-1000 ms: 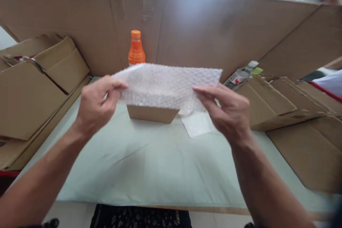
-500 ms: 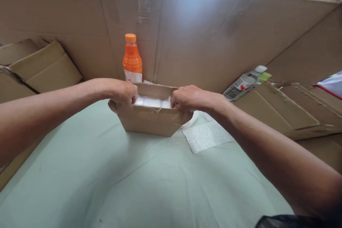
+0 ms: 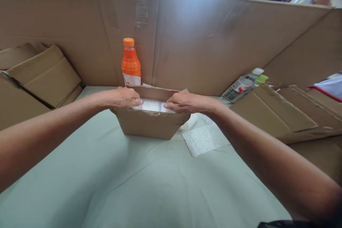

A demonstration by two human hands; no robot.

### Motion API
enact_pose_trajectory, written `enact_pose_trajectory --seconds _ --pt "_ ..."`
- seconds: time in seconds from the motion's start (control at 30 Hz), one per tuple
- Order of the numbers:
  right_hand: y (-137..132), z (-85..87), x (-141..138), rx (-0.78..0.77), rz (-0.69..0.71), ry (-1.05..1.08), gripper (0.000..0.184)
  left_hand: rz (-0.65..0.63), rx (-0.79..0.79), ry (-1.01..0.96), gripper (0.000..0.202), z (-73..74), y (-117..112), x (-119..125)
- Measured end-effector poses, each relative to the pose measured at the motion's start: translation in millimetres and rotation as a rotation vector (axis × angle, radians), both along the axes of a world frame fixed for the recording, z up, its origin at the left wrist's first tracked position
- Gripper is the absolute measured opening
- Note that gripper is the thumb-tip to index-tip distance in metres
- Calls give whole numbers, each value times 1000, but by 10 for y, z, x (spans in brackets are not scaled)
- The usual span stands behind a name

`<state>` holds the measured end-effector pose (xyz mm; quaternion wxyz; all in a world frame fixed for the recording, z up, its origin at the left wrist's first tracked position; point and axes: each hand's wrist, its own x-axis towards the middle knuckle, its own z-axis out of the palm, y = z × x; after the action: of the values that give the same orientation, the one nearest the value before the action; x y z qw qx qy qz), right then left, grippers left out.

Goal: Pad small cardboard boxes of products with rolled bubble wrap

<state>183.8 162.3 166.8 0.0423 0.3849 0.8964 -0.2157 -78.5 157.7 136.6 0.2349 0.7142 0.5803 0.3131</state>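
A small cardboard box stands on the green cloth, its top open. White plastic-like material shows inside, just below the rim. My left hand is closed over the box's left end, its thumb tip against the white material. Over the right end, my right hand is closed in the same way, its thumb on the white material too. Most of the fingers are hidden behind the hands and the box walls. Right of the box lies a sheet of bubble wrap.
An orange drink bottle stands behind the box, by a tall cardboard wall. A clear labelled bottle leans at the right. Larger cardboard boxes flank the cloth, one at left and one at right.
Both hands have risen slightly out of the box and flattened from fists dipped inside to lying over its ends, thumbs now showing. The camera view has shifted slightly.
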Motion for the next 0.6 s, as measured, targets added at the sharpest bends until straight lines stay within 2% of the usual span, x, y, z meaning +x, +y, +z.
enact_pose_trajectory --seconds 0.07,0.1,0.17,0.2,0.27,0.3,0.37,0.43,0.53,0.6 --pt "-137 -15 141 114 -100 131 34 -137 -4 152 20 106 -247 54" --pt "-256 -29 267 202 -171 226 34 -128 83 180 21 124 -405 25" --pt "-561 -127 564 353 -329 386 35 82 354 97 24 40 -747 -114" --pt "-720 -229 699 386 -402 429 36 203 416 38 25 -69 -904 -200" --pt "-981 -536 858 323 -517 469 31 385 383 -100 33 -392 -1122 -336" --pt "-1062 -722 860 285 -571 495 33 401 282 -174 45 -578 -1168 -364" --pt "-1110 -1087 719 198 -625 523 49 369 127 -304 61 -922 -1138 -320" --pt "-1050 -1348 477 155 -646 564 57 328 39 -407 60 -1154 -1018 -154" --pt "-961 -1473 261 142 -709 647 49 345 12 -528 50 -1269 -927 207" --pt "-1004 -1447 316 154 -772 661 42 355 31 -558 49 -1277 -1046 429"
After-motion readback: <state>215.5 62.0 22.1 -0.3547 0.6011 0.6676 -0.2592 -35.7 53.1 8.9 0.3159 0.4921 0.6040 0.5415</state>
